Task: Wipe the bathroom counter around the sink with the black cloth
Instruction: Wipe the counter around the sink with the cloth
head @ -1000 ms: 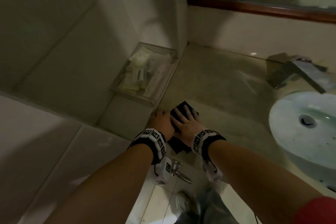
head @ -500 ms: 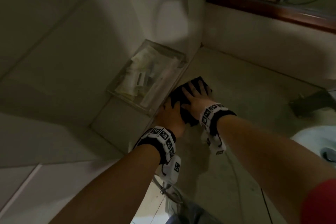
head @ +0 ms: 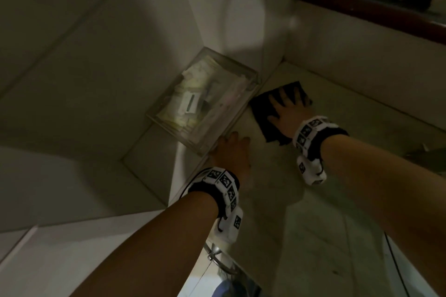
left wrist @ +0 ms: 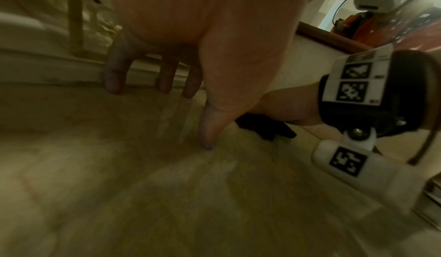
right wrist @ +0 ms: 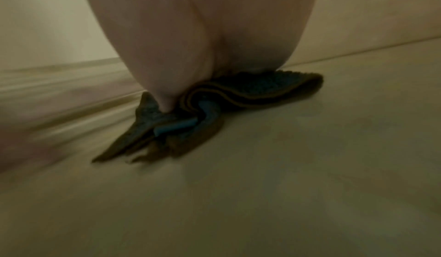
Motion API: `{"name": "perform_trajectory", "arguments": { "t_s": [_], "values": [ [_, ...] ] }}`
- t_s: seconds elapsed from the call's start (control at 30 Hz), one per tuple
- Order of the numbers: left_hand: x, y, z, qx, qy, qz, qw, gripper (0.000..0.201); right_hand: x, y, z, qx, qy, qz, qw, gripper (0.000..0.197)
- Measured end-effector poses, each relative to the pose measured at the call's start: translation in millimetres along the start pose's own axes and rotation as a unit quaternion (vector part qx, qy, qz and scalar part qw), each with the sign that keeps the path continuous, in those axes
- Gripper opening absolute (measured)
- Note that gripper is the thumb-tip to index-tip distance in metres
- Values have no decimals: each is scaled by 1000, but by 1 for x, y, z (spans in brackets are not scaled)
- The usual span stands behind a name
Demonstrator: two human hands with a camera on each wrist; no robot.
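1. Stone tabletop runs from the back corner toward the front edge; I judge wiping is underway, with no way to tell which parts are already clean.
2. Clear box of packets sits at the left edge, just beside the cloth.
3. Right hand presses flat, fingers spread, on the black cloth near the back corner.
4. Left hand rests with straight fingers on bare tabletop, holding nothing.
5. Sink is out of view, so that side probably remains.

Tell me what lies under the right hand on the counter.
Under the right hand lies a folded black cloth, pressed flat by spread fingers on the pale stone counter. A blue strip shows between its folds. The counter patch beneath it is hidden.
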State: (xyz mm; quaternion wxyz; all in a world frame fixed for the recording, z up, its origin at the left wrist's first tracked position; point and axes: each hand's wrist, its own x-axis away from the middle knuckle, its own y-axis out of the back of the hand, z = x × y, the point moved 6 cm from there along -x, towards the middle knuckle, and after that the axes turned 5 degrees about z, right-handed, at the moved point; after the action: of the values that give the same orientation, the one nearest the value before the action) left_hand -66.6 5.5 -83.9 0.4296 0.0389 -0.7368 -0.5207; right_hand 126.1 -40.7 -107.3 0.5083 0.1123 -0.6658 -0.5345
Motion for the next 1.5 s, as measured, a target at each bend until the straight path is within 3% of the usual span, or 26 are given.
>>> {"name": "perform_trajectory", "arguments": {
  "t_s": [0.1,0.23,0.5,0.77,1.0,1.1,1.33,1.5],
  "values": [
    [-4,1,-4,-19,-1,-18,1000,65,13,-15,24,0,44,-27,999,67],
    [-6,0,-2,-32,-3,-22,999,70,11,-12,18,-2,36,-12,999,69],
    [-6,-3,-2,-1,-2,8,1000,73,40,-10,-86,-93,-113,24,989,70],
    [-5,-2,-2,-39,-23,18,999,74,107,-52,-114,-131,-165,28,977,71],
    [-1,-7,-2,-30,-28,21,999,73,164,-83,-102,-162,-181,60,968,74],
    [11,-13,-7,-59,-53,15,997,60,189,-98,-91,-169,-176,61,968,74],
    [47,-35,-52,-92,-127,33,987,60,238,-127,-55,-141,-174,52,973,78],
    [60,-51,-73,-133,-138,33,981,54,265,-148,-42,-137,-158,52,976,82]
  ]
}}
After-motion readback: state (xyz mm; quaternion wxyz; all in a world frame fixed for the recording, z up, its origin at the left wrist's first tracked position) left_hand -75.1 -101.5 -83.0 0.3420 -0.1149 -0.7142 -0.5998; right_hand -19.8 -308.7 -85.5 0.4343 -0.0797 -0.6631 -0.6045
